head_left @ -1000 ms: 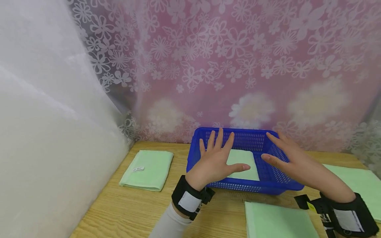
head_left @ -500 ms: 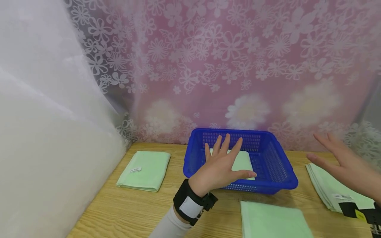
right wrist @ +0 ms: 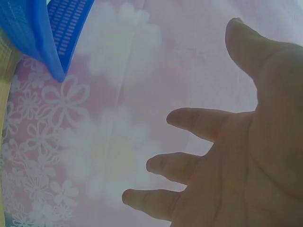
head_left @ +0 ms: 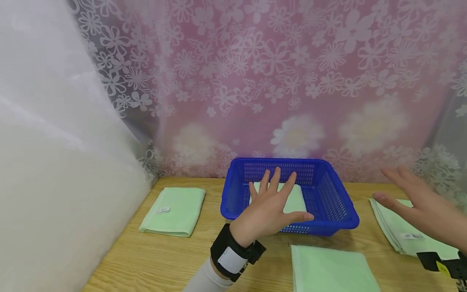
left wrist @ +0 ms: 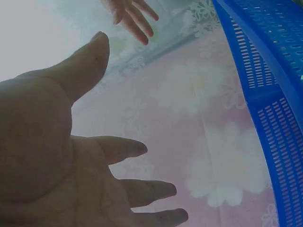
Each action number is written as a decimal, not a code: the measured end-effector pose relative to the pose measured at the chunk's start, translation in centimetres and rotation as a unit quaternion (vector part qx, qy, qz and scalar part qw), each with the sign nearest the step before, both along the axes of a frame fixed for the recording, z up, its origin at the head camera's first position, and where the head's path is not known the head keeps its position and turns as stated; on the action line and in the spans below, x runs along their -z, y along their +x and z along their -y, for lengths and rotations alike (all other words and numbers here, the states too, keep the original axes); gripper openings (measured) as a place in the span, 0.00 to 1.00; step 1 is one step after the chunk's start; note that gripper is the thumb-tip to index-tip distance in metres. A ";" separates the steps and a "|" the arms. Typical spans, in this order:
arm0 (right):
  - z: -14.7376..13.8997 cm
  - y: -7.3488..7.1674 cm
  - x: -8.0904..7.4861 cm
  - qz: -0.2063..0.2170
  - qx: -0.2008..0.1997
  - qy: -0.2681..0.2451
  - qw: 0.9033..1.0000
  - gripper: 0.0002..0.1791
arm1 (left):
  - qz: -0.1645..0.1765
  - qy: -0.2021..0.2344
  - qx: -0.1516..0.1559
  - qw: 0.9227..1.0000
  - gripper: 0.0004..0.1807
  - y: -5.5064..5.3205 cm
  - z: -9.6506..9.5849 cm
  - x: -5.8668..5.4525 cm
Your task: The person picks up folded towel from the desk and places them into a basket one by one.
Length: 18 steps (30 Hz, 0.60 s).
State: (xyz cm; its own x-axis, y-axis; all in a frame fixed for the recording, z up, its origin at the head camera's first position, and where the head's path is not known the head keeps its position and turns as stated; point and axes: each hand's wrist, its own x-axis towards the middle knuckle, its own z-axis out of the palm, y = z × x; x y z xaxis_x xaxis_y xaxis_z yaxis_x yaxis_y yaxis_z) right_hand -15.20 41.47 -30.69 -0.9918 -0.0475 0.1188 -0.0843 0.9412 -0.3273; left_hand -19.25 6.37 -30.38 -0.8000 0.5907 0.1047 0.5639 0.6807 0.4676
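Note:
In the head view my left hand (head_left: 268, 207) hovers in front of the blue basket (head_left: 344, 224), fingers spread and holding nothing. A folded pale green cloth (head_left: 294, 200) lies inside the basket, partly hidden behind that hand. My right hand (head_left: 425, 207) is off to the right, fingers extended with nothing in them, above another folded green cloth (head_left: 394, 233) that has a white tag. Both wrist views show straight, separated fingers: the left hand (left wrist: 80, 142) beside the basket's wall (left wrist: 265, 90), the right hand (right wrist: 222, 161) apart from the basket's corner (right wrist: 57, 52).
One folded green cloth (head_left: 175, 211) with a white tag lies at the left of the wooden table (head_left: 146, 259). A further folded green cloth (head_left: 332, 267) lies in front of the basket. Behind stands a pink flowered curtain (head_left: 248, 101), with white sheeting (head_left: 62, 162) on the left.
My right hand has moved right, away from the basket's right side to above the right-hand cloth. The left hand has stayed spread near the basket. The whole scene has shifted slightly left in view.

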 end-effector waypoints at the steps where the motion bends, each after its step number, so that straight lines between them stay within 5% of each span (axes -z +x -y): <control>1: 0.3 0.2 0.0 0.003 0.000 0.001 1.000 0.51 | 0.001 0.000 -0.001 1.000 0.51 0.2 0.0 0.0; 9: 1.9 2.9 0.0 0.013 -0.011 -0.002 1.000 0.49 | -0.003 -0.019 0.005 1.000 0.50 2.3 0.1 -0.3; 18: 2.3 5.5 0.3 0.029 0.007 0.010 0.999 0.48 | -0.003 -0.037 0.069 0.997 0.47 5.5 1.1 0.0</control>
